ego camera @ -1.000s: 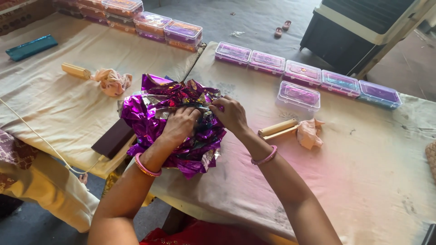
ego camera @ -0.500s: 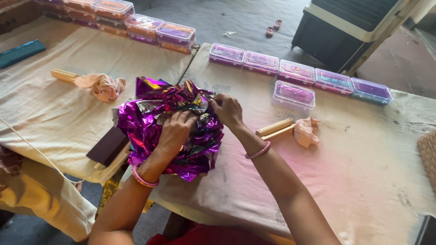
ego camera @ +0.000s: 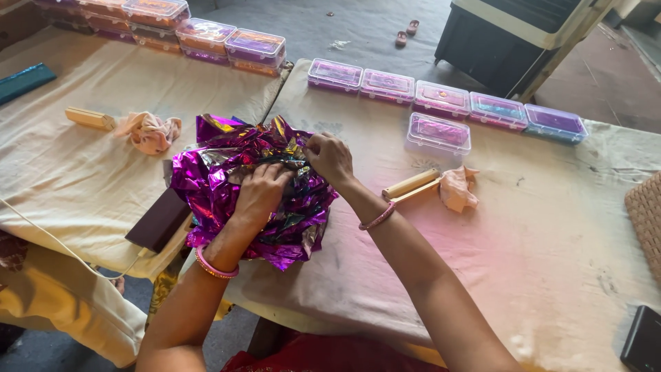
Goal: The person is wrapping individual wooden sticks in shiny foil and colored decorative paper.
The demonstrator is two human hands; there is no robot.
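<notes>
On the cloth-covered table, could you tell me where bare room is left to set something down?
The widest free patch of the beige cloth-covered table lies right of the right hand, between the crumpled peach rag and the woven mat. It is crowded around the crinkled purple foil bundle and the clear plastic boxes.

— What are the hands doing?
— The left hand (ego camera: 260, 195) is pressing down, fingers curled. The right hand (ego camera: 330, 158) is pinching, knuckles up (a bangle is circling each wrist).
— And the arms?
— Both forearms are reaching forward, converging.
</notes>
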